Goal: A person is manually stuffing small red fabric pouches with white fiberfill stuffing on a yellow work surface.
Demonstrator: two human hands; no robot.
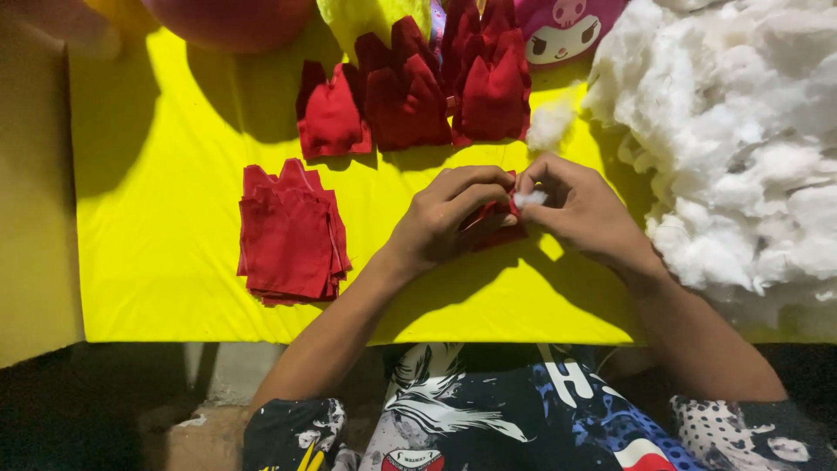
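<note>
Printed shorts [488, 419] on the person's lap sit nearest the lens, and just above them both forearms reach onto the yellow cloth [174, 174] that covers the work surface. At the middle of that cloth the left hand [445, 218] is curled closed around a small red fabric pouch [493, 222], thumb and fingers clamping its mouth, while the right hand [580, 209] pinches a wisp of white stuffing [529, 199] between thumb and forefinger right at the pouch's opening — the two hands touching over it. The pouch itself is mostly hidden under the fingers, so how full it is I cannot tell. To do this well, I would judge it best to keep the opening held wide with the left thumb and feed the fluff in small tufts, pressing each one toward the corners so no lumps form. Left of the pouch lies a flat stack of red fabric pieces [292, 231], well apart from the hands; beyond it, at the far edge of the cloth, a row of plump red pouches [410, 96] stands together. Right of the pouch a big heap of white fibre filling [741, 139] spills along the cloth's edge — near the right wrist.
</note>
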